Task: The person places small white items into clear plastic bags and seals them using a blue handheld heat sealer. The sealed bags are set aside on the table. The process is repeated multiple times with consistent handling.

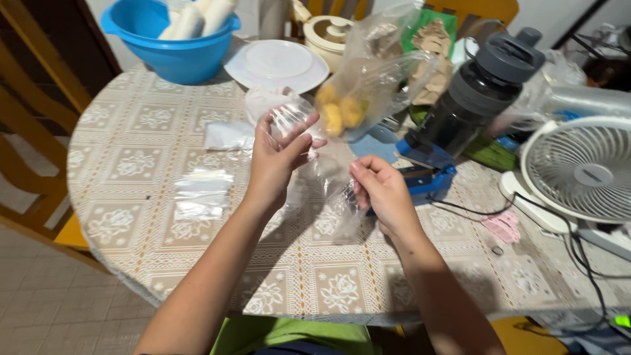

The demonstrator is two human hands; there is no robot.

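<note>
My left hand (279, 158) is raised over the table, pinching the top edge of a small clear plastic bag (328, 174). Lower and to the right, my right hand (381, 190) grips the same bag at its bottom edge. The bag hangs stretched between both hands and looks empty. Just behind it stands a larger clear bag (368, 85) holding yellow pieces of food (342, 112). A blue sealing device (424, 167) lies right behind my right hand.
A stack of small clear bags (200, 194) lies on the patterned tablecloth (151, 125) at left. A blue bowl (174, 46), white plate (276, 62), dark blender jug (480, 89) and white fan (582, 167) with cables crowd the back and right. Wooden chair at left.
</note>
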